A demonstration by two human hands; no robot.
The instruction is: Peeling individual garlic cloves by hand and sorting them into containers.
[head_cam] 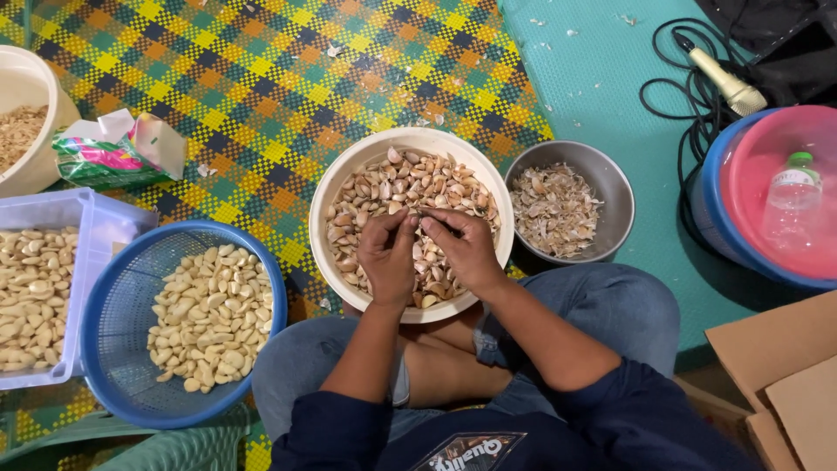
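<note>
Partly, the scene is cut off: only a curved slice of a cream tub (26, 105) with brownish scraps is seen at the frame's upper left edge, far left of the cream bowl (349, 179), and the clear plastic tray (96, 227) of peeled cloves is cropped at the left border. The cardboard box (785, 366), to the lower right of the cream bowl, is likewise cut by the frame.

What is pinched between the fingers cannot be made out clearly; a small garlic clove (417, 223) appears to be gripped there, mostly covered by the fingertips. The left hand (388, 253) is curled nearly closed over the middle of the cream bowl, its fingertips meeting those of the right hand (462, 249), which is also bent tight around the same clove. Both hands are held just above the heap of unpeeled garlic (384, 187) that fills the cream bowl.

Just right of the cream bowl, a steel bowl (610, 187) of papery skins is set. To its lower left, a blue basket (122, 323) with peeled cloves is placed. Further right, a pink basin (767, 157) holding a plastic bottle (789, 201) is seen, with a microphone (724, 83) above it.
</note>
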